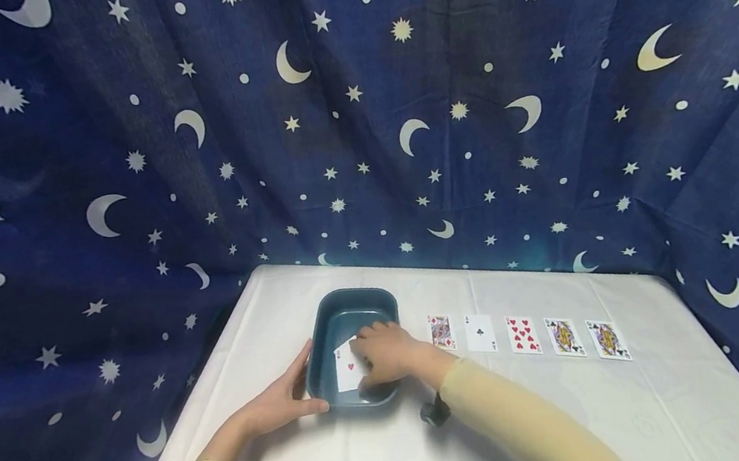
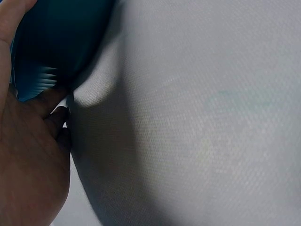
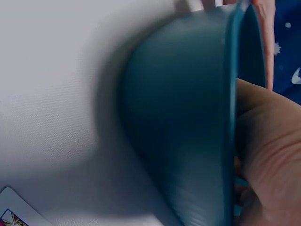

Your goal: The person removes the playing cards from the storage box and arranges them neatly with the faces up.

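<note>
A blue plastic tub (image 1: 354, 295) stands on the white-covered table, at the left of the head view. Inside it lies an ace of hearts playing card (image 1: 348, 379), face up; whether others lie beneath cannot be told. My right hand (image 1: 387, 352) reaches over the tub's right wall and holds the card at its right side, with the fingertips partly hidden. My left hand (image 1: 280, 400) holds the tub's near left corner, thumb along the front wall and fingers along the left side. In the right wrist view the tub's outer wall (image 3: 178, 103) hides most of the right fingers.
To the right of the tub, several face-up playing cards lie in a row, among them a red face card (image 1: 441, 332), an ace of clubs (image 1: 479, 334) and a hearts number card (image 1: 523, 335). A dark blue star-patterned curtain (image 1: 394, 101) hangs behind the table (image 1: 387, 456).
</note>
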Demonstrator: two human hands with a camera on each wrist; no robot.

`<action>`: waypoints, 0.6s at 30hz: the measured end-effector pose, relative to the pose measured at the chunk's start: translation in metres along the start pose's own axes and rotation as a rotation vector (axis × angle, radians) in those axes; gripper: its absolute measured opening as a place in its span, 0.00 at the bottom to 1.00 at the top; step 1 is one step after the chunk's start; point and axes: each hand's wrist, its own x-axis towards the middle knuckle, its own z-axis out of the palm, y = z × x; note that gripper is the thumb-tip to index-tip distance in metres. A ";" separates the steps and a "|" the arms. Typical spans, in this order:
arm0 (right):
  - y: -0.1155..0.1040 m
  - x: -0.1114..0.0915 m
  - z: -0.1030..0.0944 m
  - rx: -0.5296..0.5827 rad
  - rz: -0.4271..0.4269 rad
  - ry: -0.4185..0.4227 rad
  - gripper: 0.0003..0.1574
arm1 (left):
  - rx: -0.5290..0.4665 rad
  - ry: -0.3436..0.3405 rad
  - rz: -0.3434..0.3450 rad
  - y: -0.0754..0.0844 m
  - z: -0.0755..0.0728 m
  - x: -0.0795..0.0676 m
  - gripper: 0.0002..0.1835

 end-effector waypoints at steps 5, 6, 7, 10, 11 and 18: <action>-0.001 0.004 0.002 -0.037 0.028 -0.009 0.58 | 0.002 -0.001 -0.002 0.000 0.000 0.000 0.59; -0.001 0.005 0.002 -0.036 0.032 -0.012 0.58 | 0.001 -0.001 -0.002 0.000 0.000 0.000 0.59; -0.001 0.006 0.002 -0.033 0.035 -0.015 0.58 | 0.002 -0.001 -0.001 0.000 0.000 0.000 0.59; 0.000 0.009 0.003 -0.026 0.046 -0.034 0.58 | 0.002 -0.001 0.003 -0.001 0.000 0.000 0.59; 0.000 0.009 0.003 -0.019 0.050 -0.042 0.57 | 0.001 -0.002 0.004 -0.001 0.000 0.000 0.59; -0.002 0.010 -0.002 -0.021 0.074 -0.078 0.55 | 0.007 0.003 0.006 -0.003 0.000 0.002 0.60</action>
